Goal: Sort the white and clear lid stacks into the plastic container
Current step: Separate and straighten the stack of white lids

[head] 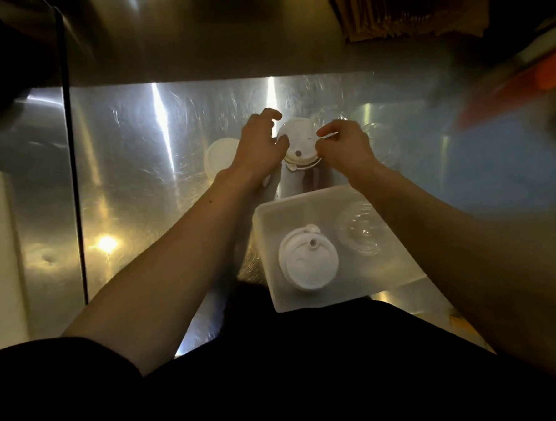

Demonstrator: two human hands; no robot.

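Both hands on a round white plastic lid stack at frame centre.
Left hand and right hand pinch its sides (fingers curled); the translucent rectangular plastic container sits below, holding white and clear lids.

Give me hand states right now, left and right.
Left hand: fingers curled around the left side of the white lid stack on the steel counter, gripping it.
Right hand: fingertips pinching the same stack's right edge.
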